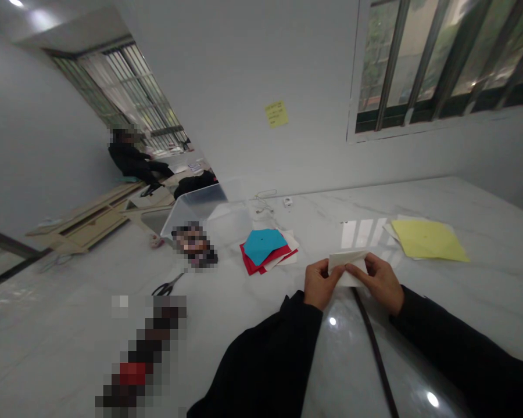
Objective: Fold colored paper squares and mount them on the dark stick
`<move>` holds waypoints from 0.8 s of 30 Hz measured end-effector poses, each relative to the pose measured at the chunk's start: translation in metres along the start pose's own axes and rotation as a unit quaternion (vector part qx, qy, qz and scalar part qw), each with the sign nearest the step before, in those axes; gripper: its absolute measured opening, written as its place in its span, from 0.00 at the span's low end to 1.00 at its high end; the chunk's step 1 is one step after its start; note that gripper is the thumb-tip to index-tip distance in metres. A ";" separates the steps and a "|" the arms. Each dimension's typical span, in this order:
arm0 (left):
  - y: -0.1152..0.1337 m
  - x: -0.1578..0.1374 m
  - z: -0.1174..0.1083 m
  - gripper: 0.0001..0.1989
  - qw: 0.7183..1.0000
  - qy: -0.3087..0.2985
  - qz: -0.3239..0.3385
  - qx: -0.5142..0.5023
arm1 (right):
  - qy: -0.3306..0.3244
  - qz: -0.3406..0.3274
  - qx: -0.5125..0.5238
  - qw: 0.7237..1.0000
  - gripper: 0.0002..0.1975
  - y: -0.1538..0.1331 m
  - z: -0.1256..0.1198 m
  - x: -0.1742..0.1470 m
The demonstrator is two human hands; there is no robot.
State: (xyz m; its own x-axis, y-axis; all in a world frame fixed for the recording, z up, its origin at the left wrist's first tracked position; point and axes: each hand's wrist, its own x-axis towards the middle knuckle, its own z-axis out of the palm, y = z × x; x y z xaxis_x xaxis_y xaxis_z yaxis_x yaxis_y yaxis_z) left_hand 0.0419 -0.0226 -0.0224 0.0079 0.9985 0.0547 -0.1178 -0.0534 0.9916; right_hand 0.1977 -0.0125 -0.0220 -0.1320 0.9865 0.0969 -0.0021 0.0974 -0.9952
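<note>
A piece of white paper [347, 260], apparently folded, is held up between my two hands above the marble-patterned table. My left hand [320, 283] pinches its left side, thumb on the near face. On the right side my right hand [380, 283] grips it the same way, and the thumbs nearly meet at the middle. Left of my hands lies a stack of blue [265, 245], red [253, 266] and white folded paper. To the right, sheets of yellow paper [429, 239] rest on white ones.
Black-handled scissors [163, 288] lie at the left, near a clear plastic bin [196, 203]. A thin cable [265, 200] and a small white object [287, 202] sit by the wall. A dark strap [375, 342] hangs below my hands. Another person [133, 157] sits far left.
</note>
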 end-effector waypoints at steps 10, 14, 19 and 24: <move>0.005 -0.002 -0.001 0.19 0.998 -0.054 0.015 0.037 | -0.079 0.040 -0.033 0.996 0.21 0.004 -0.020 0.010; 0.010 0.005 -0.009 0.22 0.996 -0.057 0.034 0.058 | -0.050 0.047 -0.030 0.997 0.21 0.007 -0.042 0.023; 0.012 0.012 -0.020 0.18 0.957 0.019 0.074 0.279 | 0.050 0.072 -0.020 0.996 0.24 0.025 -0.077 0.045; 0.005 0.005 -0.009 0.24 0.846 -0.044 0.135 0.514 | 0.006 0.067 0.008 0.998 0.26 0.033 -0.086 0.052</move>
State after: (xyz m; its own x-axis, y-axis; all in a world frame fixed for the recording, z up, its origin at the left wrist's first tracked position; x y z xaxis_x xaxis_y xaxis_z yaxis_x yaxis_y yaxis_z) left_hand 0.0327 -0.0176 -0.0179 0.1981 0.9452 0.2596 0.7978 -0.3094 0.5175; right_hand 0.2758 0.0536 -0.0489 -0.1200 0.9921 -0.0373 -0.0005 -0.0376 -0.9993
